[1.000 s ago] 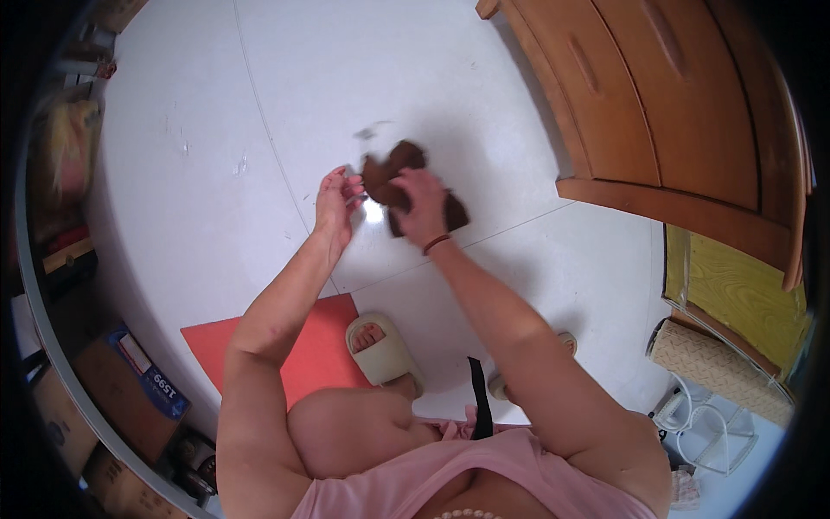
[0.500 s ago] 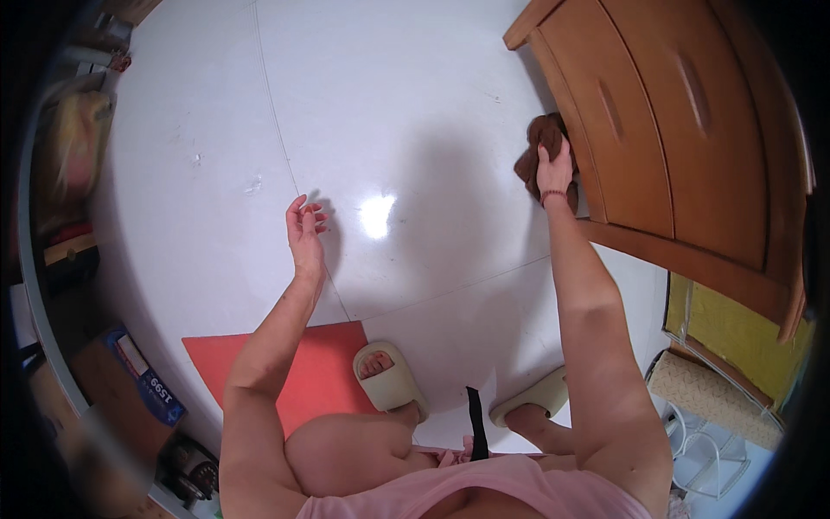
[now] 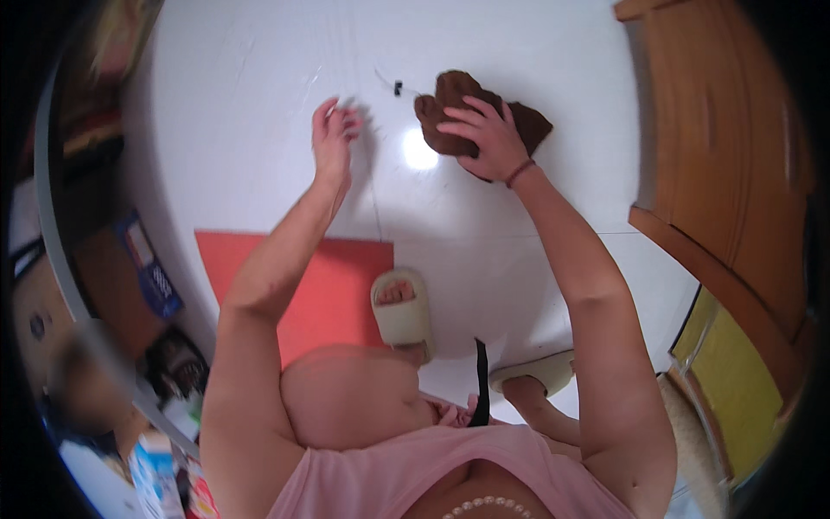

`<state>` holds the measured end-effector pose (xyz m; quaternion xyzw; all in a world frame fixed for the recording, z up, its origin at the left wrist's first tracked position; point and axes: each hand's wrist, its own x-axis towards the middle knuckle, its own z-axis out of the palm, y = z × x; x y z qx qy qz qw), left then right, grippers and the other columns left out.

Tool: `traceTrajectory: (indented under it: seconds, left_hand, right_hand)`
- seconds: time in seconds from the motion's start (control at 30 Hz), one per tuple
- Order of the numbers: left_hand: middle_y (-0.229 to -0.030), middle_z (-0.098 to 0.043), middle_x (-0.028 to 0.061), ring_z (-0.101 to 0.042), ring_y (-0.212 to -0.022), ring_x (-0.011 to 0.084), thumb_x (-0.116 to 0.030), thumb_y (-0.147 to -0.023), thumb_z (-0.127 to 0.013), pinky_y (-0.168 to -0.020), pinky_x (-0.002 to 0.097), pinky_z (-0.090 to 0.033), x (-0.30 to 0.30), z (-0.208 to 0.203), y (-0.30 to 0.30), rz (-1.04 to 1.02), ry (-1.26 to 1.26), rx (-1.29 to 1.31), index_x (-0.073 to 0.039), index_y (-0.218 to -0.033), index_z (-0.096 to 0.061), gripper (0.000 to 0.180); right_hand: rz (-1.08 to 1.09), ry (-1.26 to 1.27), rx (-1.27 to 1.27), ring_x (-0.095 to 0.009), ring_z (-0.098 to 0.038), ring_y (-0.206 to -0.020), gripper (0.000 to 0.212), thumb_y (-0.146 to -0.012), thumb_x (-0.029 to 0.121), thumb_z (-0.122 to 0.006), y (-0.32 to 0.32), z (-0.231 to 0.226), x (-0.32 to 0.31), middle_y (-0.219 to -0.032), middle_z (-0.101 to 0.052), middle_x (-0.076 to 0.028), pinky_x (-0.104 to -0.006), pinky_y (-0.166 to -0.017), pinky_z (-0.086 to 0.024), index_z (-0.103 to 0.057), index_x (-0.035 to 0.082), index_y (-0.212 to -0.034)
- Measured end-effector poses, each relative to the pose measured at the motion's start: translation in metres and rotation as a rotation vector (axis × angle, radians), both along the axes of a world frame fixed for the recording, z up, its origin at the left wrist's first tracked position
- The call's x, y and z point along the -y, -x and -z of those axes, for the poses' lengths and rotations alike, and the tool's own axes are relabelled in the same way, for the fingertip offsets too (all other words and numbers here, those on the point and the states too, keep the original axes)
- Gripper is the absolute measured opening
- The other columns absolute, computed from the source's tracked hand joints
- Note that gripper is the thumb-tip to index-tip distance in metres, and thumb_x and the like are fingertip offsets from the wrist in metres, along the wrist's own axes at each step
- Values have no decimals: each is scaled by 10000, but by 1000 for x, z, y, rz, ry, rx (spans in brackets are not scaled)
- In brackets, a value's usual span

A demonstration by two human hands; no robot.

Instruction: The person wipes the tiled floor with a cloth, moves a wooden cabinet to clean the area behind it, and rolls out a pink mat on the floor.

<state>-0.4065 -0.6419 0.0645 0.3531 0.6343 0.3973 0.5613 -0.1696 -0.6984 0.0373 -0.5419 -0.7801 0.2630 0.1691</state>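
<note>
A crumpled brown cloth (image 3: 532, 124) lies bunched on the glossy white floor. My right hand (image 3: 491, 143) is on top of it, gripping the bunched folds with the fingers spread over them. A dark bracelet rings that wrist. To the left, my left hand (image 3: 332, 143) is above the floor, its fingers loosely bent and apart, with nothing in them. Between the two hands, a little farther off, a small black piece (image 3: 398, 88) with a thin strand beside it sits on the floor; its kind is too small to make out.
A brown wooden cabinet (image 3: 718, 112) stands along the right. A red mat (image 3: 337, 285) lies near my slippered foot (image 3: 399, 303). At the left are shelves with a blue box (image 3: 149, 268). A yellow panel (image 3: 735, 372) leans at the lower right.
My right hand has brought the brown cloth leftward from beside the cabinet to mid-floor. My left hand has reached farther forward. The view has shifted, and the small black piece now shows.
</note>
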Motion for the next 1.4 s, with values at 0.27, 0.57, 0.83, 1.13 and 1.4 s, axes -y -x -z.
traceTrajectory:
  seconds: [0.27,0.57,0.83,1.13,1.4]
  left_hand:
    - [-696,-568,22,-531,-660,104,-202,-871,-440,-604,253,-394,20,-18,62,-198,70,-181,-67,-835,-489,148]
    - [-1000,-562,126,-534,-931,268,-12,-781,-434,-798,338,-439,166,-18,95,550,42,-810,-101,-1109,-489,345]
    - [-1184,-428,47,-464,-1058,208,-93,-768,-462,-845,342,-390,180,6,63,819,-10,-1147,-139,-1117,-449,352]
    - [-980,-504,-4,-528,-860,168,-132,-780,-449,-685,301,-440,180,-15,56,820,-118,-1508,-139,-925,-530,167]
    - [-989,-493,67,-534,-873,198,-120,-770,-448,-709,336,-469,219,-55,66,602,-72,-1477,-84,-903,-543,167]
  right_hand:
    - [-143,-6,36,-219,-358,-1146,523,-517,168,-676,-37,-12,131,-1186,-453,31,-564,-888,-252,-547,238,-1020]
    - [25,-68,212,-279,-286,-1199,562,-571,238,-655,-65,8,182,-1258,-373,-6,-610,-910,-187,-467,212,-1100]
    - [-14,-114,271,-286,-237,-1233,641,-576,235,-629,-66,18,183,-1294,-330,-11,-602,-928,-163,-398,196,-1173]
    - [-14,-117,398,-259,-201,-1254,615,-631,245,-600,-66,16,180,-1318,-285,10,-603,-928,-180,-371,205,-1201]
    - [-12,-113,436,-232,-203,-1252,630,-675,242,-613,-57,10,180,-1319,-278,29,-570,-933,-211,-331,235,-1239]
